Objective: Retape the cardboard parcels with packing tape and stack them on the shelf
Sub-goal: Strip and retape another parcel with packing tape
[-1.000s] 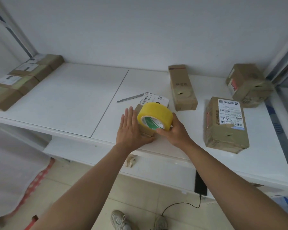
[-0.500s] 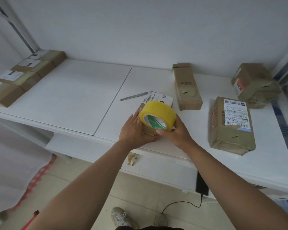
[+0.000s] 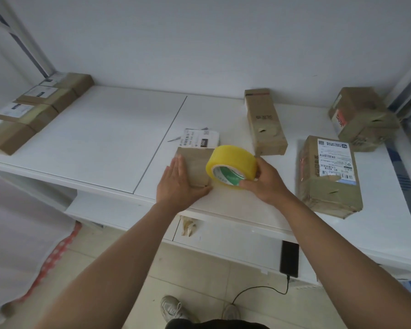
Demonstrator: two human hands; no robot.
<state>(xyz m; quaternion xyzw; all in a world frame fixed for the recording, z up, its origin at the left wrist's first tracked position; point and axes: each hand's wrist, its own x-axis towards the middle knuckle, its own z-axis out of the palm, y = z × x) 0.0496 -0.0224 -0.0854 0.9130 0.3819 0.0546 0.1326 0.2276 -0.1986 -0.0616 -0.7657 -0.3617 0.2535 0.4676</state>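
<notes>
Right hand (image 3: 266,179) grips tape roll (image 3: 231,165) on parcel (image 3: 195,167).

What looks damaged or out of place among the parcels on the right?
The three parcels right of the tape roll look battered: the labelled parcel, the narrow parcel and the corner parcel all show small tears in crumpled wrapping.

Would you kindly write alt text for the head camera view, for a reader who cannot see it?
A person's left hand presses flat on a small cardboard parcel on a white table while the right hand holds a yellow tape roll against it. Three more parcels lie to the right, and a row of four lines the left edge.
</notes>
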